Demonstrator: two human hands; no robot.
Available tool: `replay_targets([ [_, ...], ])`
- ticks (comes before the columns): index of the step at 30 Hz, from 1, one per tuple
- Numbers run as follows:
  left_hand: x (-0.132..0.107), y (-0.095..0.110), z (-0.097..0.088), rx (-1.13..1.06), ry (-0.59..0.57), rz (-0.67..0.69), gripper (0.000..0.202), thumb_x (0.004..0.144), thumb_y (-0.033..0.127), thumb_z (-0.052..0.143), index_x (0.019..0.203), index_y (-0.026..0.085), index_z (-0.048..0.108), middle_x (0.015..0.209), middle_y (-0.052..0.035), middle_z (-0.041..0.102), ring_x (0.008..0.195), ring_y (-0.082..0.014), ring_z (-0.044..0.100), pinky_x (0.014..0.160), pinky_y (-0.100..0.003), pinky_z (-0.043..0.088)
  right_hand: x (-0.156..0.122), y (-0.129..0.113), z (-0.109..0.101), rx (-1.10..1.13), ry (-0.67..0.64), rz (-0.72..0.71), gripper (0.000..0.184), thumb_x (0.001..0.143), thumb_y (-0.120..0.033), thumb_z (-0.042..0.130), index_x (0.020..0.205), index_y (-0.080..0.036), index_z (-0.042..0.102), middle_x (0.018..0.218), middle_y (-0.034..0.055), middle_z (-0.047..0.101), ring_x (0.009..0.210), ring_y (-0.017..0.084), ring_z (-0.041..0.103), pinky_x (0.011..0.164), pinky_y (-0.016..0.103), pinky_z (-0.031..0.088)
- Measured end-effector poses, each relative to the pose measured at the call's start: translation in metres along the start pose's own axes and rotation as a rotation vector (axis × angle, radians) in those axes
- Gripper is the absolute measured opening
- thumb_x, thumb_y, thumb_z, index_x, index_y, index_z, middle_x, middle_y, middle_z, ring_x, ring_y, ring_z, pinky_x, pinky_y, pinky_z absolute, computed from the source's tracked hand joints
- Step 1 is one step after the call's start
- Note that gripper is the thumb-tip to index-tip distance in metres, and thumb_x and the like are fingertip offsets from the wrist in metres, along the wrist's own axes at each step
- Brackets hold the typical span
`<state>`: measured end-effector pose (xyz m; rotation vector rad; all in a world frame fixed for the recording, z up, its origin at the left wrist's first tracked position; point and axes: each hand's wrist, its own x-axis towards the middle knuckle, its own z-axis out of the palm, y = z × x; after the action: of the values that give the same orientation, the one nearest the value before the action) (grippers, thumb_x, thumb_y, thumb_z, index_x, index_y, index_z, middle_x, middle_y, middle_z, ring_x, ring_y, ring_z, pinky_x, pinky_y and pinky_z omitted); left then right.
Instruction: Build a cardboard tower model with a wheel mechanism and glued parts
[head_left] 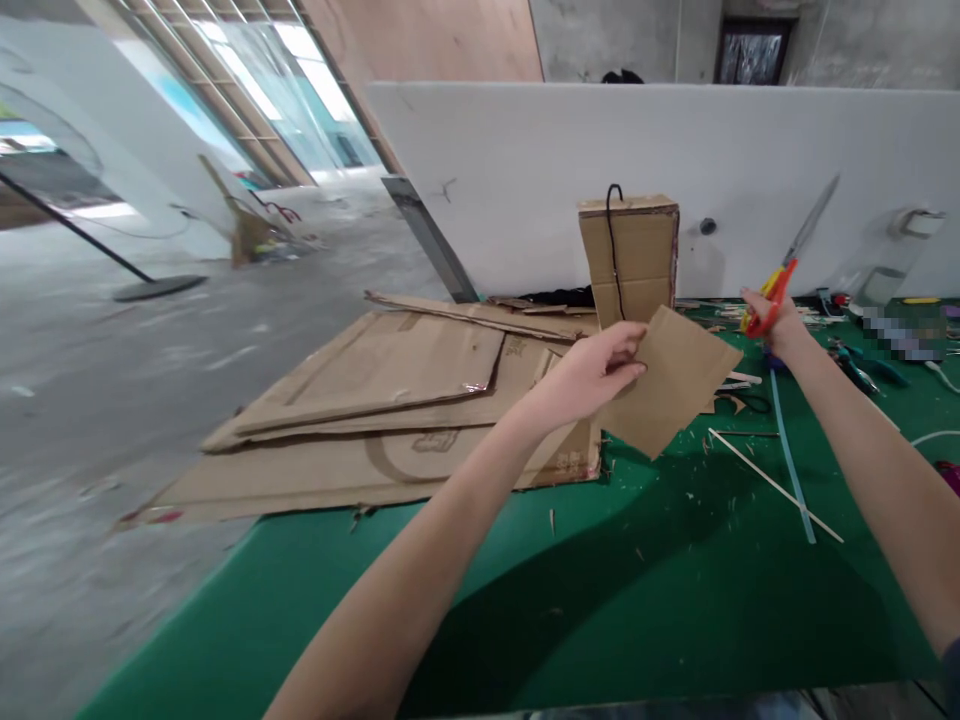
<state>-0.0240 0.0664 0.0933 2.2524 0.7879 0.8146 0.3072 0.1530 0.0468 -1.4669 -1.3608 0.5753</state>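
Through the head camera, at a distance, I see two bare hands extended over a green desk (540, 630). My left grip (589, 372) pinches a flat cardboard piece (676, 378) at its left edge; the piece is tilted cornerwise above the desk and, in my view, overlaps the foot of an upright cardboard box (643, 255). My right grip (786, 328) is clenched about the orange-and-yellow handles of the long scissors (796, 252), whose blades point upward, apart from the piece. A black cord (613, 240), hooked at the top, runs down the box's face; behind the box stands a white panel (510, 170). To the left lie flattened cardboard sheets (375, 365), one upon another, partly hidden by my left forearm (439, 550). Right of the piece, a thin pale stick (765, 477) and a light-blue strip (785, 445) cross on the desk. Pliers (855, 370) lie beyond my right forearm (855, 430). Far left, a broom (244, 230) stands over the floor (300, 270).
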Motion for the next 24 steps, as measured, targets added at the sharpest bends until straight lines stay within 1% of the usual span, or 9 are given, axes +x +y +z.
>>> replay_targets([
  [2, -0.001, 0.003, 0.002, 0.107, -0.137, 0.012, 0.039, 0.094, 0.022, 0.049, 0.132, 0.02, 0.053, 0.119, -0.009, 0.07, 0.107, -0.0207, 0.068, 0.09, -0.035, 0.055, -0.011, -0.005, -0.011, 0.115, 0.076, 0.002, 0.048, 0.076, -0.068, 0.066, 0.072, -0.025, 0.044, 0.06, -0.0032, 0.05, 0.056, 0.014, 0.053, 0.055, 0.029, 0.052],
  [4, -0.001, 0.006, 0.007, 0.272, -0.202, 0.021, 0.04, 0.096, 0.023, 0.044, 0.136, 0.02, 0.051, 0.122, -0.0102, 0.069, 0.105, -0.0218, 0.068, 0.087, -0.035, 0.054, -0.024, -0.009, -0.017, 0.205, 0.084, 0.016, 0.046, 0.066, -0.059, 0.078, 0.071, -0.024, 0.05, 0.064, -0.0017, 0.056, 0.059, 0.015, 0.057, 0.058, 0.031, 0.055],
  [8, -0.001, 0.006, 0.026, 0.626, -0.147, 0.115, 0.049, 0.101, 0.026, 0.033, 0.148, 0.013, 0.04, 0.126, -0.0156, 0.067, 0.108, -0.0256, 0.065, 0.093, -0.041, 0.048, -0.05, -0.019, -0.011, 0.315, 0.02, 0.031, 0.048, 0.055, -0.054, 0.088, 0.075, -0.022, 0.058, 0.081, 0.0034, 0.067, 0.082, 0.022, 0.068, 0.065, 0.034, 0.061],
  [11, -0.002, 0.001, 0.044, 0.862, -0.075, 0.278, 0.052, 0.102, 0.024, 0.028, 0.152, 0.009, 0.033, 0.103, -0.0124, 0.072, 0.097, -0.0226, 0.067, 0.104, -0.044, 0.039, -0.063, -0.035, -0.003, 0.384, 0.006, 0.042, 0.05, 0.064, -0.061, 0.082, 0.087, -0.023, 0.06, 0.097, 0.0074, 0.07, 0.096, 0.025, 0.069, 0.064, 0.033, 0.062],
  [14, -0.004, -0.004, 0.051, 0.993, -0.029, 0.384, 0.052, 0.102, 0.024, 0.028, 0.15, 0.009, 0.037, 0.088, -0.009, 0.072, 0.082, -0.0204, 0.066, 0.095, -0.042, 0.041, -0.074, -0.058, -0.004, 0.433, -0.086, 0.053, 0.04, 0.086, -0.063, 0.059, 0.092, -0.023, 0.059, 0.112, 0.0117, 0.069, 0.108, 0.027, 0.067, 0.073, 0.037, 0.062],
  [16, -0.004, -0.004, 0.044, 1.004, -0.002, 0.373, 0.051, 0.1, 0.025, 0.03, 0.147, 0.01, 0.044, 0.082, -0.009, 0.072, 0.073, -0.0202, 0.064, 0.082, -0.039, 0.042, -0.082, -0.07, -0.008, 0.442, -0.195, 0.07, 0.043, 0.098, -0.06, 0.038, 0.094, -0.023, 0.059, 0.121, 0.0134, 0.067, 0.115, 0.027, 0.064, 0.082, 0.039, 0.061],
  [18, -0.004, -0.003, 0.028, 0.991, 0.077, 0.303, 0.051, 0.098, 0.026, 0.033, 0.144, 0.011, 0.049, 0.08, -0.0101, 0.072, 0.068, -0.0207, 0.063, 0.078, -0.039, 0.041, -0.09, -0.074, -0.012, 0.437, -0.306, 0.052, 0.046, 0.1, -0.056, 0.03, 0.098, -0.022, 0.06, 0.126, 0.0137, 0.065, 0.119, 0.027, 0.062, 0.086, 0.041, 0.06],
  [22, -0.005, 0.004, -0.006, 0.975, 0.282, 0.189, 0.051, 0.096, 0.028, 0.038, 0.141, 0.012, 0.054, 0.087, -0.0131, 0.074, 0.073, -0.0226, 0.065, 0.082, -0.042, 0.041, -0.102, -0.065, -0.006, 0.347, -0.563, -0.071, 0.045, 0.094, -0.059, 0.046, 0.113, -0.021, 0.062, 0.131, 0.0133, 0.062, 0.121, 0.029, 0.059, 0.079, 0.036, 0.059],
  [24, -0.006, 0.006, -0.013, 0.999, 0.314, 0.185, 0.05, 0.095, 0.029, 0.039, 0.14, 0.014, 0.055, 0.09, -0.0121, 0.074, 0.076, -0.022, 0.065, 0.084, -0.041, 0.041, -0.107, -0.063, 0.005, 0.276, -0.54, -0.158, 0.051, 0.088, -0.06, 0.053, 0.12, -0.021, 0.061, 0.125, 0.013, 0.065, 0.112, 0.027, 0.063, 0.072, 0.032, 0.057],
])
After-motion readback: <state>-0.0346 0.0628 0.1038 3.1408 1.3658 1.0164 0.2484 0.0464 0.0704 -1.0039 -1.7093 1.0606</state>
